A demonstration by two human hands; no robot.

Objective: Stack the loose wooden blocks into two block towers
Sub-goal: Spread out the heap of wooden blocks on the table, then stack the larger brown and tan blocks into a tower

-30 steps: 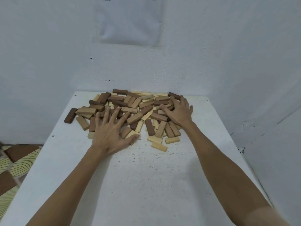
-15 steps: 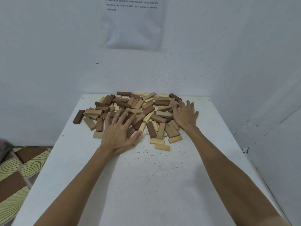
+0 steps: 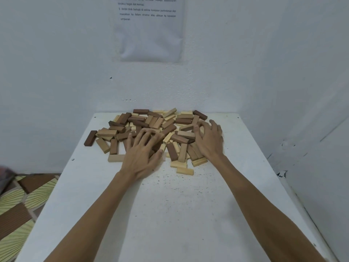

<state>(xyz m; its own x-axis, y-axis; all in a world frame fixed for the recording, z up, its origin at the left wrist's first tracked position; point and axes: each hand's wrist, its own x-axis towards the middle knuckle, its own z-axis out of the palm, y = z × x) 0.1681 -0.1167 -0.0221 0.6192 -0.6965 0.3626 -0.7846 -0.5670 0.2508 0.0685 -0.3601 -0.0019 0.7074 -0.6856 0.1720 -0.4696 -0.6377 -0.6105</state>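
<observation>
Sprawling in a jumbled heap at the 12 o'clock end of the white surface (image 3: 170, 214), the wooden blocks (image 3: 151, 125) are dark brown, mid brown and pale. They lie crossed over one another close to the wall, with no tower begun. My left grip (image 3: 140, 157) lies flat on the heap's 7 o'clock side, fingers spread and straight, holding nothing. My right grip (image 3: 209, 142) sits at its 3 o'clock side with fingers bent like a claw over the blocks, and I cannot tell whether they have closed on one. The risk, as I judge it, is in sweeping: an outward push could send the lone dark block (image 3: 90, 138) at 9 o'clock over the nearby edge toward the patterned floor mat (image 3: 18, 205). Dragging a piece from under others could shift the heap and knock away the pale block (image 3: 185, 170) lying loose at 5 o'clock. On the wall at 12 o'clock hangs a paper sheet (image 3: 149, 35). Its item 5 begins "Ambil blok berbaki di sekitar kawasan" and ends "simpanan"; the lines above are too blurred to read.
</observation>
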